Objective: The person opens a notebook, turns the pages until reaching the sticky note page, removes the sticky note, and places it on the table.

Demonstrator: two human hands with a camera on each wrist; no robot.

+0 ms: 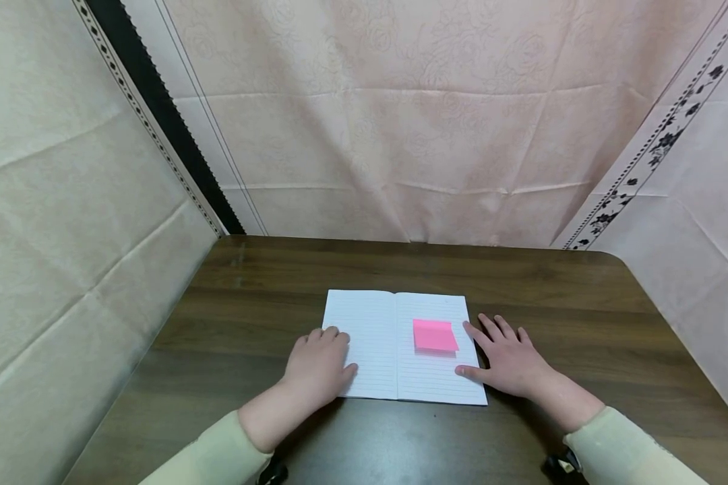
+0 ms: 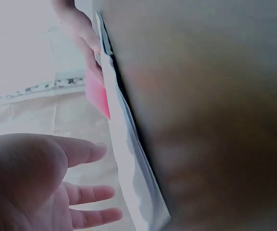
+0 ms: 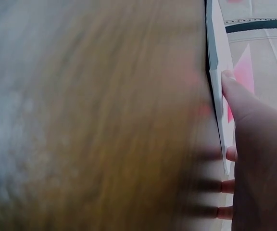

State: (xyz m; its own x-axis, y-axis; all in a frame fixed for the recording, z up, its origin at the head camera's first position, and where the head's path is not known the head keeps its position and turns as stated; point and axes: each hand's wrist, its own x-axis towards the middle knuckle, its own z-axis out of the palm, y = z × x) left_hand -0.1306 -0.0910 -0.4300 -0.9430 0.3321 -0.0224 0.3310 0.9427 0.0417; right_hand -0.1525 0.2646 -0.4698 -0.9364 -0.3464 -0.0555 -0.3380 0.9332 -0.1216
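An open lined notebook lies on the wooden table, its two white pages facing up. Stuck on its right page is a pink sticky note, whose lower edge lifts off the paper. My left hand is at the outer edge of the left page, thumb spread toward the page. In the left wrist view that hand shows loosely extended fingers and an empty palm. My right hand lies spread at the right page's outer edge; thumb and index fingertip reach onto the paper, and the other fingers are over the table.
The brown wooden table extends around the notebook on all sides. Pale patterned cloths hang behind it and at both sides. A dark strip runs down at the back left. Dark straps show at both wrists.
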